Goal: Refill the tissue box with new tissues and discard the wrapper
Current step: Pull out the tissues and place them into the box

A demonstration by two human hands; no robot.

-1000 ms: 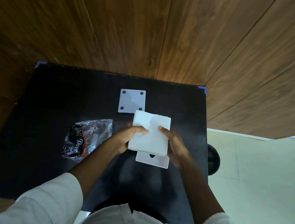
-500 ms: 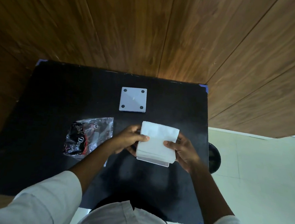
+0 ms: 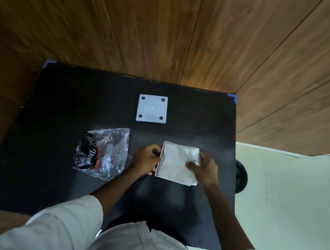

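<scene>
**Tissues seated in the box, both your hands on it**

The white tissue stack [image 3: 174, 163] lay inside the open white tissue box [image 3: 159, 165], between your two hands on the black table [image 3: 63, 101]. Your right hand [image 3: 205, 169] pressed curled fingers [image 3: 191, 165] onto the stack's near right corner. Your left hand [image 3: 146, 159] was closed against the box's left wall. Beyond your fingertips lay the square lid [image 3: 151, 108], well apart. Left of your left hand sat the crumpled plastic wrapper [image 3: 101, 151].
</scene>
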